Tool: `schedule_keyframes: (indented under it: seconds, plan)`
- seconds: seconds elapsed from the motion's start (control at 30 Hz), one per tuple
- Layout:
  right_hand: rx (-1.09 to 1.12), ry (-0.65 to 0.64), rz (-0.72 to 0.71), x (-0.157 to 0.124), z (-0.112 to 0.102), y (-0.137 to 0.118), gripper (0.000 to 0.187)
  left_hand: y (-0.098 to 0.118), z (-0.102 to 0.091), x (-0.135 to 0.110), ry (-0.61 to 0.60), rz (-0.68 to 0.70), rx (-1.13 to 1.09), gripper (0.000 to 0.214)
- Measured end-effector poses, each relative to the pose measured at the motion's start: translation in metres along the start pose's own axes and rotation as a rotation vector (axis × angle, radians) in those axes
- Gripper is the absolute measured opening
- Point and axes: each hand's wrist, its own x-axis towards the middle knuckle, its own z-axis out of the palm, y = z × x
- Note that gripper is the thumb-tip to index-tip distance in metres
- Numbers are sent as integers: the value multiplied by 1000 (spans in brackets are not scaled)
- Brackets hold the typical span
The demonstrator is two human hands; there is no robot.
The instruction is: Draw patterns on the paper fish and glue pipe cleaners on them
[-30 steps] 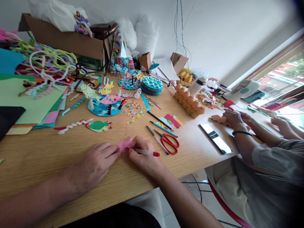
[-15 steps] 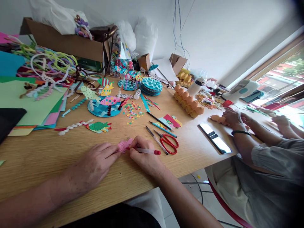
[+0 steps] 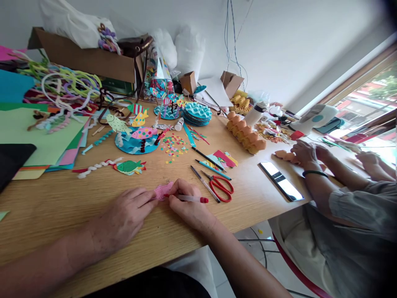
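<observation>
A small pink paper fish [image 3: 161, 192] with a scale-like pattern lies on the wooden table [image 3: 182, 223]. Resting on the table, my left hand [image 3: 130, 209] keeps its fingers together, the tips pinning the fish's left end. My right hand [image 3: 189, 203] is closed around a red felt-tip pen [image 3: 194, 199] with a clear barrel, its tip touching the fish's right part. Just right of that hand lie a dark-tipped pen [image 3: 205, 183] and red-handled scissors [image 3: 221, 187]. Beyond the fish is a green paper fish [image 3: 128, 166] next to a twisted red-and-white pipe cleaner [image 3: 97, 167].
Blue wavy paper discs with paper fish [image 3: 136, 142] stand farther back, near loose confetti dots [image 3: 173, 147]. Coloured paper sheets [image 3: 37, 136] are stacked at left. An egg carton [image 3: 246, 133] and a phone [image 3: 281, 180] lie right, beside a co-worker's hands [image 3: 305, 154].
Both hands keep nearly the same place, with the red pen's tip still at the pink fish. The camera view has shifted very slightly.
</observation>
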Motion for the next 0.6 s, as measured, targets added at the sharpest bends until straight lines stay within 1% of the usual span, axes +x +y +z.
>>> schedule_keyframes:
  seconds: [0.2,0.4,0.53,0.6]
  plan:
    - [-18,-3,-4,0,0,0,20,-1,2,-2,-35,-39,-40,50]
    - [-27,15,-14,0,0,2,18,0,4,-3,-30,-31,-53,50]
    - [-21,34,-16,1,0,2,20,2,8,-5,20,-63,-46,51]
    - [-18,38,-14,1,0,1,21,1,9,-6,5,-75,-57,53]
